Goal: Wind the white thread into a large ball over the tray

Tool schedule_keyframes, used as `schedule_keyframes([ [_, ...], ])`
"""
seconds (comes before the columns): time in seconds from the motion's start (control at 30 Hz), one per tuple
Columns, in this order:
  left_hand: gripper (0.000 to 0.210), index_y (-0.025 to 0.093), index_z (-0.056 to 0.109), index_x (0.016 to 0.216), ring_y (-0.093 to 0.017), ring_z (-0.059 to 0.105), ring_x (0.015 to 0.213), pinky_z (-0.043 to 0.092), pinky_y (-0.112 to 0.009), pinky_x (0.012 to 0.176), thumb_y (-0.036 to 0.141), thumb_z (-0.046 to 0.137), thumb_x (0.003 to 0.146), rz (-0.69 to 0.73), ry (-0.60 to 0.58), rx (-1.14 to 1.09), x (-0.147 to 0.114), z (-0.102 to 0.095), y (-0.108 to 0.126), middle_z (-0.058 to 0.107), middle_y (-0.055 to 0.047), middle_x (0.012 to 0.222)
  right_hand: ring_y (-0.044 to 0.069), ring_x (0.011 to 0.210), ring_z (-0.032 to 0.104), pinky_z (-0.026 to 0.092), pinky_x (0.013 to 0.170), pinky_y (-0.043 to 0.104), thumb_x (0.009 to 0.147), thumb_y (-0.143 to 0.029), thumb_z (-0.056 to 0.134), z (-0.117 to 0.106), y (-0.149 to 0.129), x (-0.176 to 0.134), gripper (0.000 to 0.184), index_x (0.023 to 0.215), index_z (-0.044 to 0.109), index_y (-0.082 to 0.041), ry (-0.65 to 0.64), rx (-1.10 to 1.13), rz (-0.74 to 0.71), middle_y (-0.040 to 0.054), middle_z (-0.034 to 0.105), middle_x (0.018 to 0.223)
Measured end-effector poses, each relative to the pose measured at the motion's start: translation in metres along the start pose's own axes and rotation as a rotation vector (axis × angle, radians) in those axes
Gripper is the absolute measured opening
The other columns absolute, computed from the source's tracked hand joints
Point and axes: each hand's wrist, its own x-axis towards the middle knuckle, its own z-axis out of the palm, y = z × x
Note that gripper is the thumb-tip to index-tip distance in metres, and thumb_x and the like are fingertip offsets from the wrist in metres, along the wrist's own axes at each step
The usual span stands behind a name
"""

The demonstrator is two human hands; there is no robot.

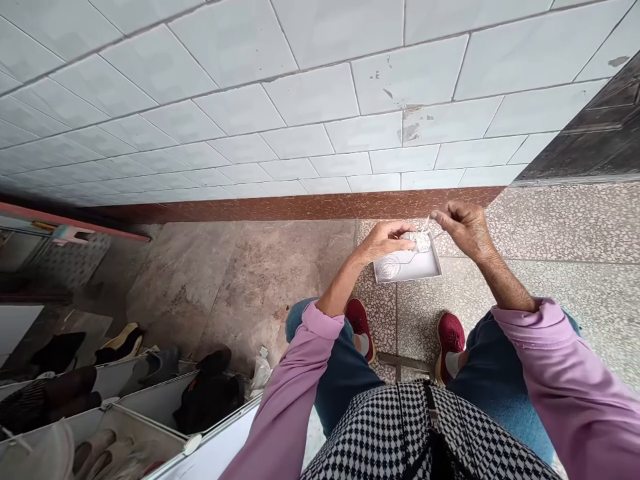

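My left hand (381, 244) grips a small white bundle (423, 241) between thumb and fingers, above a shallow white box (417, 273). What the bundle is made of is too small to make out. To its right, my right hand (469, 230) is closed in a pinch on a thin white strand (427, 221) that runs up from the bundle. A loose coil of thin pale cord (389, 268) lies in the left part of the box, and a line of it leads toward the bundle.
Ahead rises a white tiled wall (300, 143) with a brown base strip. My red shoes (451, 332) stand on the speckled floor (420, 307) either side of the box. At lower left is a rack (150, 417) with several shoes, and a dark door (600, 133) at upper right.
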Motion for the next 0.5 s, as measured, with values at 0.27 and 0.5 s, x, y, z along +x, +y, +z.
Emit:
schedule_keyframes([
  [0.27, 0.049, 0.021, 0.075, 0.104, -0.017, 0.071, 0.089, 0.057, -0.031, 0.083, 0.041, 0.100, 0.068, 0.033, 0.136, -0.288, -0.008, 0.005, 0.014, 0.078, -0.006, 0.103, 0.015, 0.061, 0.037, 0.032, 0.059, 0.034, 0.094, -0.075, 0.075, 0.020, 0.017, 0.003, 0.063, 0.063, 0.051, -0.025, -0.135, 0.037, 0.053, -0.0023, 0.045, 0.061],
  [0.5, 0.059, 0.022, 0.080, 0.122, -0.023, 0.073, 0.104, 0.060, -0.038, 0.092, 0.044, 0.099, 0.070, 0.015, 0.174, -0.311, -0.002, 0.007, 0.004, 0.079, -0.010, 0.118, 0.015, 0.061, 0.042, 0.033, 0.062, 0.034, 0.099, -0.060, 0.068, 0.035, 0.026, -0.006, 0.049, 0.069, 0.058, -0.023, -0.256, -0.045, 0.071, -0.0023, 0.050, 0.061],
])
